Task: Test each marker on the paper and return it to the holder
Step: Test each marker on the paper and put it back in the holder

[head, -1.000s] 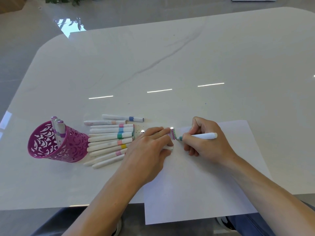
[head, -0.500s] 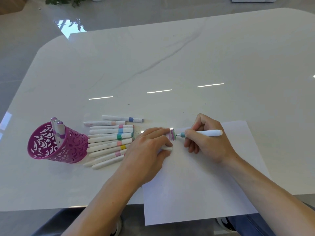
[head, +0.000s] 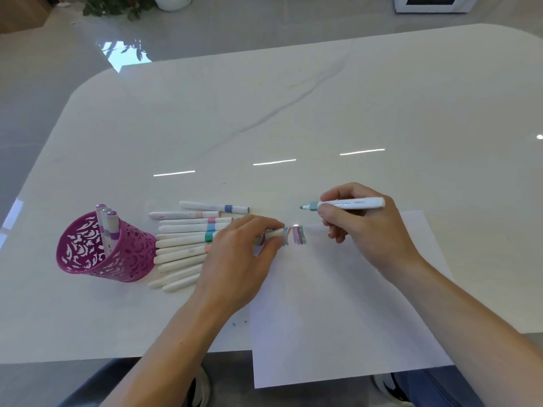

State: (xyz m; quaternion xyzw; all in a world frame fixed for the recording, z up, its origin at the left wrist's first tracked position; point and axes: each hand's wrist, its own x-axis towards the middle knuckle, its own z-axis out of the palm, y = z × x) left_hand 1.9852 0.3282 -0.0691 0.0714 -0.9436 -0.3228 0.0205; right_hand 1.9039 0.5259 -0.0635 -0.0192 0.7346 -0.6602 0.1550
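Observation:
My right hand (head: 363, 227) grips an uncapped teal marker (head: 346, 204), lifted off the paper with its tip pointing left. My left hand (head: 239, 259) rests on the paper's left edge and pinches a white marker cap (head: 275, 232). The white paper (head: 338, 304) carries several short coloured test strokes (head: 297, 235) near its top left corner. A magenta cut-out holder (head: 102, 254) stands at the left with three purple-banded markers (head: 107, 227) upright in it. A row of several white markers (head: 188, 245) lies on the table between the holder and my left hand.
The white marble table (head: 293, 113) stretches far beyond the paper. The paper's near edge overhangs the table's front edge. Small ink specks (head: 239, 322) mark the table near that edge. A potted plant (head: 123, 4) and a white appliance (head: 432, 2) stand beyond the table.
My right hand has lifted the teal marker off the paper and moved it up and to the right. The test strokes are now uncovered. My left hand has stayed put.

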